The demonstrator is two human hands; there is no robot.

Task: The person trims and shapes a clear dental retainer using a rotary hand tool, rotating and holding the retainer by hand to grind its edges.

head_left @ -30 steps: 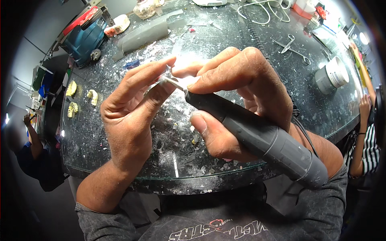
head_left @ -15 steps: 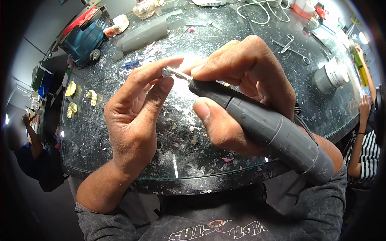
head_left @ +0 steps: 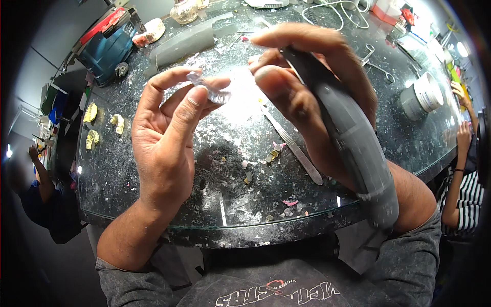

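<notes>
Shirt (head_left: 153,286) of faded dark-grey cloth borders the foreground, below the curved rim of a dark, glass-topped table (head_left: 117,179) flecked with white dust. Above the surface, the left hand (head_left: 164,138) pinches a small, clear, curved, plastic-looking piece (head_left: 220,96) between thumb and fingertips, beside the bright patch of light. The right hand (head_left: 353,84) is wrapped around a dark-grey, cylindrical, rotary-type handpiece (head_left: 360,148), fingers curled over its front end and thumb along its side. Handpiece and piece stand apart; the working tip cannot be made out clearly. Good practice, it may be judged, calls for a firm pinch well clear of the edge being worked, light passes, and the two hands braced together; the thin piece could flex or slip. Lying flat between the hands is a silvery metal knife-like tool (head_left: 296,148) with a ridged grip. Farther left sit three yellow, tooth-shaped casts (head_left: 92,139); to the right leans a grey tub (head_left: 422,97) with a white label. Beyond lies a grey, translucent sheet (head_left: 186,48).
</notes>
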